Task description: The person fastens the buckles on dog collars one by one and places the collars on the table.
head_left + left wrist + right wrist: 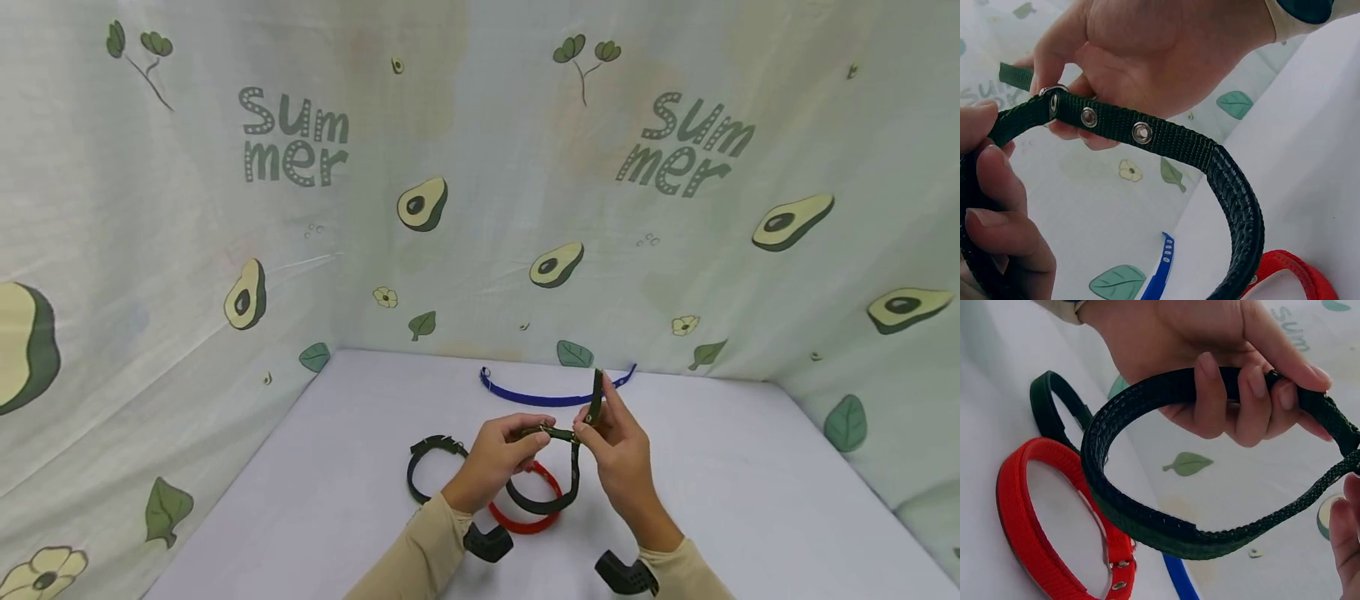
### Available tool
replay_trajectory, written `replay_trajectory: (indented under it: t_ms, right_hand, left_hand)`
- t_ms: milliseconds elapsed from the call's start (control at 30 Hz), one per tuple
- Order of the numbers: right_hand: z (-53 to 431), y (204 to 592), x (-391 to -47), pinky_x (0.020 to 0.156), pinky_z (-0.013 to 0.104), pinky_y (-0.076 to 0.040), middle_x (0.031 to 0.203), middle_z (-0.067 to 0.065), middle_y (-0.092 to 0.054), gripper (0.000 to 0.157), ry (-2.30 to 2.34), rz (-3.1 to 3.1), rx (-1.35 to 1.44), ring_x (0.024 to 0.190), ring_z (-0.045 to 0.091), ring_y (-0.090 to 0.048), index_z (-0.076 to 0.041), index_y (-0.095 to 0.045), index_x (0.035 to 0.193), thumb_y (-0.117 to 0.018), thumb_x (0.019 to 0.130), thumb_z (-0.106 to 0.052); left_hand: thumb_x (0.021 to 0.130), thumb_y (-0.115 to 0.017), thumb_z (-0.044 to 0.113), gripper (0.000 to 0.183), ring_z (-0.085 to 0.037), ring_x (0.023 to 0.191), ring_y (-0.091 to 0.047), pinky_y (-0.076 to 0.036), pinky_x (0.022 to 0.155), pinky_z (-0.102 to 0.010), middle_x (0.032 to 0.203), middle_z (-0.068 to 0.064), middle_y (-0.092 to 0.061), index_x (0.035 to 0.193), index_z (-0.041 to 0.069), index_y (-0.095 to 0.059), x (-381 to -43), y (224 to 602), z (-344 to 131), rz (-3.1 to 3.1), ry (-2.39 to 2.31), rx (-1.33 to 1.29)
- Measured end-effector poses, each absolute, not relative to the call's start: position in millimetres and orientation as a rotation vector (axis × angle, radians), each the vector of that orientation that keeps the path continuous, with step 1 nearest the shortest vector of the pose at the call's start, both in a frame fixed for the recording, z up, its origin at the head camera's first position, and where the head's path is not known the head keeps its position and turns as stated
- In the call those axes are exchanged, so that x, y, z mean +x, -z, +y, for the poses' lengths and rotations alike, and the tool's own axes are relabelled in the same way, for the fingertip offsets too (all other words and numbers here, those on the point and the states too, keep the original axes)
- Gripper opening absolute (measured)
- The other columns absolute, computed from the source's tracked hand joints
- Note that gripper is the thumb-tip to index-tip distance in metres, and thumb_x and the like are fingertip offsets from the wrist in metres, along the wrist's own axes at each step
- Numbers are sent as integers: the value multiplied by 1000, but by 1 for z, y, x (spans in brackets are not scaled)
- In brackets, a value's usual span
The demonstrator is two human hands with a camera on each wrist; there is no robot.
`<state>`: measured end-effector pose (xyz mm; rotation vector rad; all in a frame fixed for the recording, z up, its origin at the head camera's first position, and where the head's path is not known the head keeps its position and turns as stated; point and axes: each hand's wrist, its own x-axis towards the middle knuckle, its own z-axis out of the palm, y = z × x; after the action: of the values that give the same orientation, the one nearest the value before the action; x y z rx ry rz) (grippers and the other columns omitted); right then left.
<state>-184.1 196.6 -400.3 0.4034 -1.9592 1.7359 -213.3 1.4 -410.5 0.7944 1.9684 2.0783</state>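
Both hands hold a dark green webbing collar (pixel 542 507) with metal eyelets and a padded section, raised in front of the person. The left hand (pixel 498 458) grips it near its buckle end; in the right wrist view its fingers curl round the padded band. On the other side, the right hand (pixel 626 454) pinches the strap, and a free strap end (pixel 597 392) points up past its fingers. Bare eyelets (pixel 1142 132) show along the strap in the left wrist view, close to a metal ring (pixel 1054 92) at the right fingertips. The collar forms a loop hanging below the hands.
A red collar (pixel 528 527) lies coiled on the white table (pixel 315 467), partly behind the held loop. Left of it is another dark collar (pixel 412 479), also coiled. A blue collar (pixel 547 402) stretches out near the printed cloth backdrop (pixel 480 308).
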Motion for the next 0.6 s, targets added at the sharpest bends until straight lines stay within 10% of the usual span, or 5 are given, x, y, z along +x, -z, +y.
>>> replay_trajectory:
  t_ms: [600]
  right_hand:
    - [194,399,-181,61,19,-49,85,10,-63,33,-1378,-2007,549,72,15,-57,1,-75,103,-55,86,21]
  left_hand:
    - [99,-66,24,27,-17,80,-58,-53,69,-27,96,-10,-65,123,13,-70,-206,405,7,2115,-2101,814]
